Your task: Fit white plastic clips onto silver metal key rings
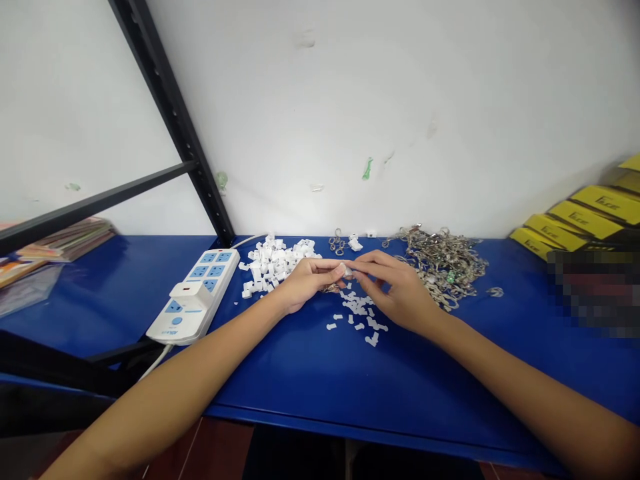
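My left hand [311, 280] pinches a small white plastic piece [348, 271] between thumb and fingers. From the other side, the fingertips of my right hand [397, 287] close on the same piece. Some metal, like a ring or chain [330, 288], shows just below my left fingers. Beneath both hands lie several flat white tabs [357, 305], scattered on the blue tabletop [300, 373]. A heap of white plastic pieces [273, 265] is to the left of my left hand. Right of my right hand spreads a tangled pile of metal key rings and chains [445, 260].
A white power strip [195, 293] with a plug-in adapter lies at the left. A black metal shelf post [175, 113] rises behind it. Yellow boxes [585, 220] are stacked at the right, papers [70, 243] at the far left. The white wall [350, 100] bounds the back.
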### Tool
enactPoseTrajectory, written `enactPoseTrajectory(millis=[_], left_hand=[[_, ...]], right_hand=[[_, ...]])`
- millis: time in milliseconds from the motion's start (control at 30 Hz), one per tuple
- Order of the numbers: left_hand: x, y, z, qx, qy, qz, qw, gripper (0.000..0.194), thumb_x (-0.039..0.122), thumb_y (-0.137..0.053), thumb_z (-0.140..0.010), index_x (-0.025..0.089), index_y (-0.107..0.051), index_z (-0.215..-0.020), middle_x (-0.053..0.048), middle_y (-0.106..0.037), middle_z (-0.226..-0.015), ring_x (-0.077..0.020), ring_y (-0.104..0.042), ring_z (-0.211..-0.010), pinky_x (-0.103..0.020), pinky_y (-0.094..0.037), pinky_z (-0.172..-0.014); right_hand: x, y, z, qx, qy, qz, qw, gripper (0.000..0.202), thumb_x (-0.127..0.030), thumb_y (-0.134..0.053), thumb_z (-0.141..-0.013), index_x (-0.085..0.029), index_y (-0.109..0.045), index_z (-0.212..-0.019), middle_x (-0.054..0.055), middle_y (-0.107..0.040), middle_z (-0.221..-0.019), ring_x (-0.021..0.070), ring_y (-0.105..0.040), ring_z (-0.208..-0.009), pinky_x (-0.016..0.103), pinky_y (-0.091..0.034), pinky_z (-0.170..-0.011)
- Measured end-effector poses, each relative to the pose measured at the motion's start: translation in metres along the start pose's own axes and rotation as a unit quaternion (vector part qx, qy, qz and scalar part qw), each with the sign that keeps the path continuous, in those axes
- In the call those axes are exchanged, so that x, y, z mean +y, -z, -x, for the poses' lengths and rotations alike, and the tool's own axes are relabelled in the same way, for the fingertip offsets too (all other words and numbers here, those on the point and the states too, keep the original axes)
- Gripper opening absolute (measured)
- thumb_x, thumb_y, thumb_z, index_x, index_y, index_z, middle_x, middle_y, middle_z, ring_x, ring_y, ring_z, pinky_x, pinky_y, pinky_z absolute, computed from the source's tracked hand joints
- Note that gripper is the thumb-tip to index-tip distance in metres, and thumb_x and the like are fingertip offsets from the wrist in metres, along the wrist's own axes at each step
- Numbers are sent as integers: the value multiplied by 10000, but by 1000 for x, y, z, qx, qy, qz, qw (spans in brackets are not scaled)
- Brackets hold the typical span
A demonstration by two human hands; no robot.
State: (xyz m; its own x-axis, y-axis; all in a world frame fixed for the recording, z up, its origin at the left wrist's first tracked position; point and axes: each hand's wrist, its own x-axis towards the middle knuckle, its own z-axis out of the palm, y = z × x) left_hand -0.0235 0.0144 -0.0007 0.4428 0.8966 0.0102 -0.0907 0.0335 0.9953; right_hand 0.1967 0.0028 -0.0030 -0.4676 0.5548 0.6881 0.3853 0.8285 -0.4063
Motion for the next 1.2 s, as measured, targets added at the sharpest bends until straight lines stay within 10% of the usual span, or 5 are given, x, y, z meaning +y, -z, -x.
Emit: enactPoseTrajectory(millis=[300, 633, 900, 1000, 1200], left_hand=[[1, -1, 0, -24, 23, 6, 999, 609, 435, -846, -835, 157, -684, -1352, -119, -782, -976, -189, -734, -858, -329, -570, -844], [-2, -9, -6, 78, 57, 10, 995, 527, 541, -426, -1067, 81, -672, -1137, -122, -738, -816, -171, -693, -627, -321, -600, -655], [-6, -21, 13, -11, -151, -336, 930, 477, 506, -483, -1043, 169, -715, -796, -70, -724, -762, -178, -642, -672, -299, -479, -666], [-1, -27, 19, 51, -223, -422, 877, 434, 443, -507, -1033, 196, -709, -740, -54, -695, -713, -186, -609, -662, -304, -434, -665], [13, -4, 10, 303, -220, -400, 837, 287, 385, -554, -998, 216, -750, -874, -10, -667, -664, -171, -590, -606, -287, -429, -657]], right_hand=[[-4, 26, -20, -154, -133, -65, 977, 286, -475, -668, -948, -280, -745, -1143, 99, -653, -1234, 204, -673, -912, 364, -598, -748], [97, 21, -86, -111, -296, 152, 937, 491, -597, -732, -803, -151, -764, -1005, 119, -781, -937, 258, -716, -835, 341, -536, -723], [97, -2, -83, -100, -271, 218, 932, 369, -520, -765, -804, -179, -752, -943, 140, -771, -1047, 297, -701, -920, 360, -499, -718], [86, 0, -82, -74, -209, 216, 951, 336, -489, -717, -864, -188, -736, -1011, 126, -740, -1034, 274, -675, -898, 358, -485, -731], [52, -32, -85, -210, -10, 130, 969, 170, -279, -636, -924, -189, -704, -1051, 87, -679, -975, 203, -624, -805, 303, -459, -704]])
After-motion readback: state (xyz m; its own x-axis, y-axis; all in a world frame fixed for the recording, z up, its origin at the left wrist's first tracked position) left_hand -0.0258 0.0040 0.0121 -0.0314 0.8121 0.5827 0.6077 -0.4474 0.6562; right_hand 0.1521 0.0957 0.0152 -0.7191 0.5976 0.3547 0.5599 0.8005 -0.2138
